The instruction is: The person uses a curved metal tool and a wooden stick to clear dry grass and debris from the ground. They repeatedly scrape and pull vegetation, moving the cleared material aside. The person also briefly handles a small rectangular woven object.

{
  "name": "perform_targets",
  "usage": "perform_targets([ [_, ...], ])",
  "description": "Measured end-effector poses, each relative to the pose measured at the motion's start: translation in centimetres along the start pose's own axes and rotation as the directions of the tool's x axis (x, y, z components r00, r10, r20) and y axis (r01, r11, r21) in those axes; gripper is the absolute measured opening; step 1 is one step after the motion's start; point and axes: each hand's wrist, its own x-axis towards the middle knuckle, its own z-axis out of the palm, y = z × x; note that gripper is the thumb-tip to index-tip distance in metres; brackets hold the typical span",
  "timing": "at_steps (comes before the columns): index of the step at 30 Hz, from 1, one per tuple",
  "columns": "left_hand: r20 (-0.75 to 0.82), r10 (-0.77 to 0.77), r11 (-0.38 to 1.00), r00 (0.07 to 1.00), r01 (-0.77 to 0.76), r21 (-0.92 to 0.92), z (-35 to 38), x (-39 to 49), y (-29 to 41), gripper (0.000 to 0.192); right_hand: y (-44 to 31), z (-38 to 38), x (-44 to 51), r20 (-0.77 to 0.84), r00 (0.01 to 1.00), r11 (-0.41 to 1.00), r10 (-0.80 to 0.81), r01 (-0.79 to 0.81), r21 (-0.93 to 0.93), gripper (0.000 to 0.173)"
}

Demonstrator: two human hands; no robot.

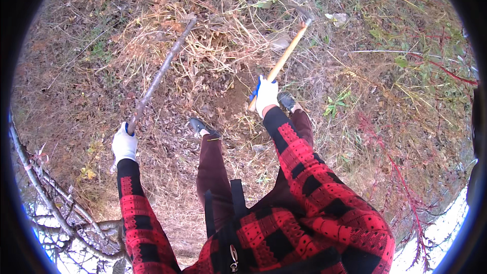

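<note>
My left hand (124, 142), in a white glove with a blue palm, grips the lower end of a rough wooden stick (161, 70) that slants up and to the right. My right hand (265, 94), gloved the same way, is closed around the pale wooden handle (287, 54) of a hand tool. A dark metal head (304, 13) sits at the handle's far end, over dry grass; its exact shape is hard to make out. Between the two lies a heap of dry stalks (213, 42), with bare brown soil (237, 97) just below it.
My shoes (201, 126) stand apart on leaf litter. Bare branches (45, 194) rise at the lower left. Red-stemmed twigs (405, 182) stand at the right, and a long thin stem (403, 52) crosses the upper right. Pale stones (338, 18) lie beyond the tool.
</note>
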Motion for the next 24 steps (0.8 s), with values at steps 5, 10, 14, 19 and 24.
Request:
perform_targets([
  [5, -0.012, -0.014, 0.999, 1.000, 0.015, 0.047, -0.5, 0.4, -1.6, 0.036, 4.9, 4.7, -7.2, 0.279, 0.923, 0.791, 0.263, -0.041, -0.610, 0.025],
  [10, -0.067, -0.084, 0.991, 0.994, 0.091, 0.101, -2.6, 0.2, -8.1, 0.045, 6.3, -5.1, -19.3, 0.234, 0.874, 0.760, 0.427, -0.205, -0.617, 0.027],
  [14, -0.044, -0.120, 0.985, 0.992, 0.125, 0.120, -3.7, -0.2, -10.8, 0.042, 3.6, -2.0, -11.6, 0.261, 0.942, 0.916, 0.211, -0.097, -0.390, 0.026],
  [19, -0.042, -0.149, 0.975, 0.988, 0.154, 0.161, -2.9, -0.1, -10.9, 0.036, -0.5, 8.0, -0.5, 0.200, 0.979, 0.993, -0.046, 0.067, -0.097, 0.020],
  [24, -0.095, -0.128, 0.979, 0.987, 0.141, 0.146, -1.6, 0.1, -11.9, 0.039, 3.4, 13.7, -0.8, 0.415, 0.897, 0.881, 0.155, 0.064, -0.468, 0.015],
])
